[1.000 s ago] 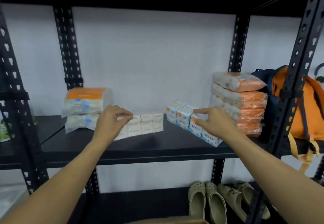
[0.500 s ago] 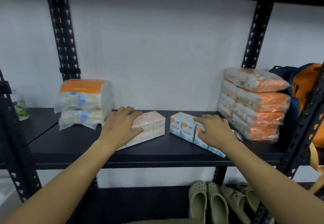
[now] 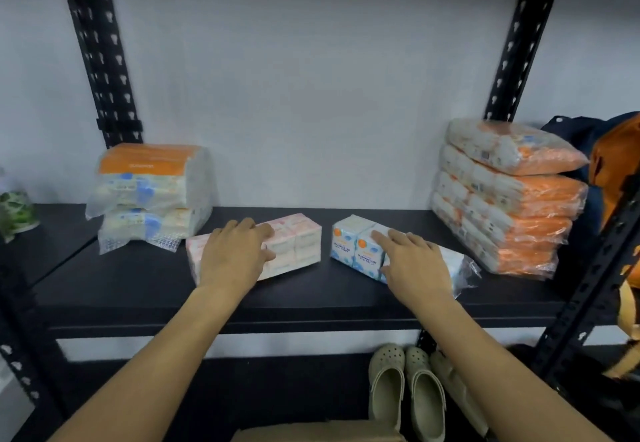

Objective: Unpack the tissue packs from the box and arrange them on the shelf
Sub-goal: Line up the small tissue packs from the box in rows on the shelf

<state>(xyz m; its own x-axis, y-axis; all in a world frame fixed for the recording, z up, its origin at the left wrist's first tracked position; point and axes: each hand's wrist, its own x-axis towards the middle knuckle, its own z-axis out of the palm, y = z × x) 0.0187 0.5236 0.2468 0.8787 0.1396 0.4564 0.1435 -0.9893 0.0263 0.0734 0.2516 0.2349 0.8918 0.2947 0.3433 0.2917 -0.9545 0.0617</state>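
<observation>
At the near bottom edge a strip of a brown cardboard box (image 3: 317, 432) shows, and just beyond it to the right pale green clogs (image 3: 405, 389) stand on the lower level of the rack. Above them runs the black shelf (image 3: 138, 289). The person's two bare forearms reach over its front edge. The left hand (image 3: 232, 258) lies flat, fingers spread and relaxed, on top of a pink-and-white tissue pack (image 3: 294, 244) near the middle of the shelf; it presses rather than grips. The right hand (image 3: 414, 263) rests open, fingers extended, on a blue-and-white tissue pack (image 3: 353, 244) just right of the pink one, with a narrow gap between the two packs. Farther left, two larger orange-topped tissue bundles (image 3: 152, 192) are stacked against the white wall. At the far right a taller pile of orange tissue packs (image 3: 509, 199) leans slightly, and an orange backpack (image 3: 616, 164) hangs beside it.
</observation>
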